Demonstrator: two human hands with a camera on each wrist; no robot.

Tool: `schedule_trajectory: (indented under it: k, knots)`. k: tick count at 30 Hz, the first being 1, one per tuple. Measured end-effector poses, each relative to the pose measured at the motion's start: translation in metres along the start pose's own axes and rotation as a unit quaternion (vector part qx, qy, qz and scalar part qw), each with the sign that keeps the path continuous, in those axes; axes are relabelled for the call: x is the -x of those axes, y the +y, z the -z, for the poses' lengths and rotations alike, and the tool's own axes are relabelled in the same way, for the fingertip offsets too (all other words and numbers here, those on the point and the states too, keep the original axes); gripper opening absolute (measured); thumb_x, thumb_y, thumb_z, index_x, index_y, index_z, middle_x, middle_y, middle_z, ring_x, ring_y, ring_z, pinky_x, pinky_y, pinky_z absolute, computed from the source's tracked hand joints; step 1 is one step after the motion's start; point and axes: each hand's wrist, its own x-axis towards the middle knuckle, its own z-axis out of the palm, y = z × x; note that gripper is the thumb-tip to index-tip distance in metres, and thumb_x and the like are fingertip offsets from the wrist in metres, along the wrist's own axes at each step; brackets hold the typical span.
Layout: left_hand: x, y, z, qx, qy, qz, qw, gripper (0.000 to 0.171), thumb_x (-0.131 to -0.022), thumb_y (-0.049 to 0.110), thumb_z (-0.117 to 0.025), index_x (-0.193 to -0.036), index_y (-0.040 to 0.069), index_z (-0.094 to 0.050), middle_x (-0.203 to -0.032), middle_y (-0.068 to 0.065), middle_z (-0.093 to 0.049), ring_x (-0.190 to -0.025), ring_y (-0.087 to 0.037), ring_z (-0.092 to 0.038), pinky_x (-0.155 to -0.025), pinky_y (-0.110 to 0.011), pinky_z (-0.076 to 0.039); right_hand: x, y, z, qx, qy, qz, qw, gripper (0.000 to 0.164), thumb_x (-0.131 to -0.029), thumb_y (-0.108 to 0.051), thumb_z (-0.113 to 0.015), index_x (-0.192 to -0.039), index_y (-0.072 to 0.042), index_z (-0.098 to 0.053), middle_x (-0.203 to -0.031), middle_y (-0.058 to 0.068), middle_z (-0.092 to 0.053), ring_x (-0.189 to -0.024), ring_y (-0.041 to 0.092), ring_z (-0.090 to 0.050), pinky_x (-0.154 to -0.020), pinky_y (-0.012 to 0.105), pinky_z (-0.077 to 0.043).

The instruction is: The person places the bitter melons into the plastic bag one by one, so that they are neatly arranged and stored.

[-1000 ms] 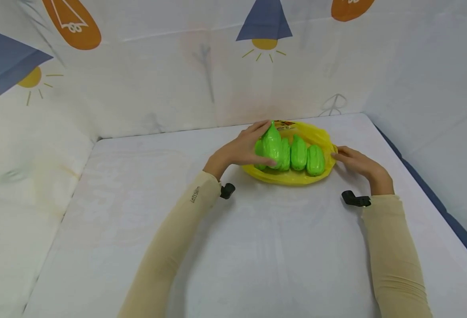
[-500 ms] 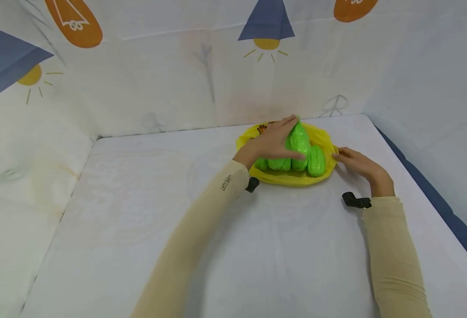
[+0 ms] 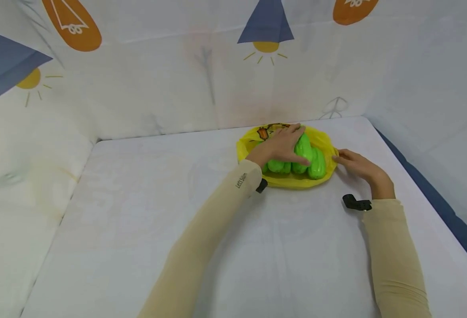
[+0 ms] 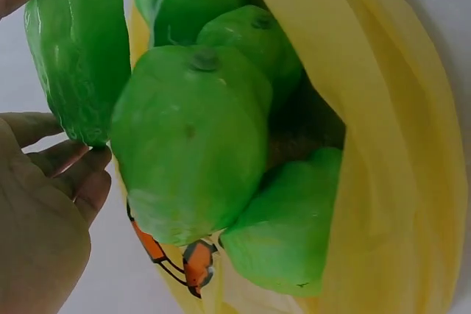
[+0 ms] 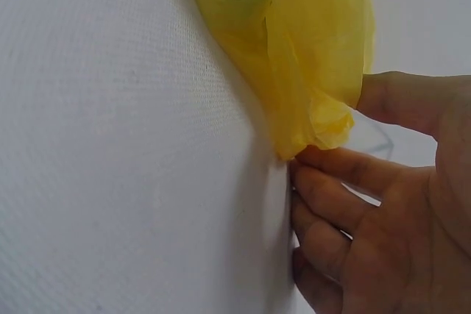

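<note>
My left hand (image 3: pixel 279 147) grips a glossy green, ribbed, long fruit (image 3: pixel 304 147) over the right part of a yellow plastic bag (image 3: pixel 290 183). In the left wrist view, thumb and fingertips span the two ends of this held fruit (image 4: pixel 81 49). Several similar green fruits (image 4: pixel 193 137), rounded with small stem nubs, lie in the bag's open mouth beside it. The left hand hides part of them in the head view. At the bag's right end my right hand (image 3: pixel 362 168) pinches its gathered yellow edge (image 5: pixel 320 119) between thumb and fingers, low against the table.
The bag lies on a white-covered table (image 3: pixel 169 212), near its back edge. White fabric walls (image 3: pixel 149 84) with printed lamp shapes stand behind and at both sides. A dark blue strip (image 3: pixel 428 187) runs along the table's right edge.
My left hand has carried the long green fruit rightward across the bag and lowered it toward the right-hand fruits. My right hand stays at the bag's edge.
</note>
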Motion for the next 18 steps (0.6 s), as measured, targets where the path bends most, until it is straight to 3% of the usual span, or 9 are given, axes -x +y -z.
schedule_trajectory:
  k: [10, 18]
  knots:
    - [-0.0010, -0.0080, -0.0068, 0.003, -0.038, 0.027, 0.9989, 0.106, -0.087, 0.065, -0.058, -0.159, 0.012, 0.001, -0.166, -0.004, 0.007, -0.154, -0.026, 0.000, -0.125, -0.048, -0.003, 0.0007, -0.0034, -0.0002, 0.005, -0.003, -0.004, 1.000, 0.085, -0.100, -0.062, -0.032, -0.156, -0.001, -0.011, -0.160, 0.029, -0.008, -0.145, 0.053, -0.006, -0.113, 0.072, -0.010]
    - [0.0026, -0.0102, -0.0080, -0.004, -0.052, 0.040, 0.9979, 0.109, -0.088, 0.065, -0.056, -0.158, 0.011, 0.007, -0.166, -0.005, 0.011, -0.153, -0.025, 0.004, -0.123, -0.054, -0.002, 0.0025, -0.0057, -0.0001, 0.015, -0.004, 0.000, 1.000, 0.086, -0.099, -0.063, -0.031, -0.156, 0.000, -0.012, -0.160, 0.029, -0.010, -0.144, 0.053, -0.007, -0.112, 0.072, -0.011]
